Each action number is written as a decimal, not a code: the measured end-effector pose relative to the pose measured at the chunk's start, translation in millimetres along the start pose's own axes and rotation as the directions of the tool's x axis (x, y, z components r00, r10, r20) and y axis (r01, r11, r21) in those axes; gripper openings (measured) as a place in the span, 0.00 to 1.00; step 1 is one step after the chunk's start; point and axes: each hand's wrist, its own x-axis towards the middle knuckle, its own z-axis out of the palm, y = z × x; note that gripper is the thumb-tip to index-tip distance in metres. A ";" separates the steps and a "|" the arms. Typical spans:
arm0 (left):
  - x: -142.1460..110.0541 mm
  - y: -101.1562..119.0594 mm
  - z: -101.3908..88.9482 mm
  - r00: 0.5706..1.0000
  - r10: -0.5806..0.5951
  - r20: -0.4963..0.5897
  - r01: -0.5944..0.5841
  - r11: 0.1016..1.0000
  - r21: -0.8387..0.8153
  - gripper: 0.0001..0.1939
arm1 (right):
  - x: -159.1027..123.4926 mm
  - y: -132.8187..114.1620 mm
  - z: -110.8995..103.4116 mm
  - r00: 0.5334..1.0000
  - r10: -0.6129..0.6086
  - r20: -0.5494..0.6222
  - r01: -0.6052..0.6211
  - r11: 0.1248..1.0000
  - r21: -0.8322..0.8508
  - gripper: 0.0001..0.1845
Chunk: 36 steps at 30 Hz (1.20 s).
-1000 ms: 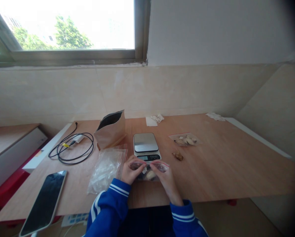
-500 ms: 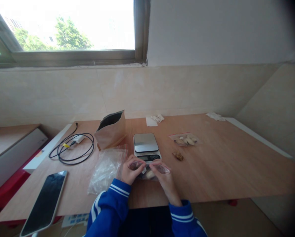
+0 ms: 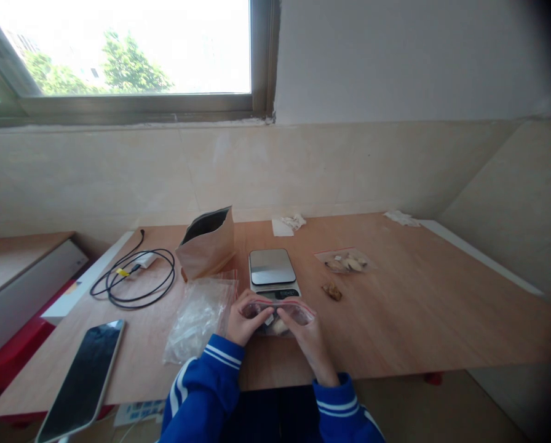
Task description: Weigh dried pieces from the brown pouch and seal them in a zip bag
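A clear zip bag (image 3: 280, 328) with pale pieces inside is held by its red-edged mouth between my two hands. My left hand (image 3: 246, 319) pinches the left part of the mouth, thumb pointing inward. On the other side my right hand (image 3: 305, 323) grips the right part the same way. Just beyond the bag lies a kitchen scale (image 3: 272, 267) with a bare steel plate; its display is partly hidden by the bag and fingers. Right of the scale is a brown lump (image 3: 331, 291), and behind that a second filled zip bag (image 3: 347, 261) lies flat.
Left of my hands lies a stack of clear zip bags (image 3: 202, 317), before an upright kraft pouch (image 3: 210, 243) with its mouth open. A coiled black cable (image 3: 132, 304) and a phone (image 3: 84, 378) are farther left. Crumpled tissue (image 3: 295, 222) lies by the wall.
My fingertips have shifted slightly on the mouth of the bag, and its red edge now shows as a straighter line between them. The other things stay where they were.
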 end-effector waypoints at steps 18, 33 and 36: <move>-2.8 -10.4 -2.2 1.000 -0.026 -0.008 0.027 0.994 0.106 0.09 | -0.6 7.1 7.0 0.998 -0.064 -0.029 0.064 0.998 -0.008 0.05; -0.1 -1.6 -2.5 0.996 -0.081 0.042 0.079 0.996 0.038 0.11 | -3.1 1.1 11.6 0.987 -0.097 -0.125 0.085 0.991 -0.101 0.06; -1.0 0.2 -2.3 0.991 -0.134 0.024 0.136 0.989 -0.052 0.11 | -2.4 2.2 8.6 0.985 -0.059 -0.162 0.045 0.995 -0.087 0.07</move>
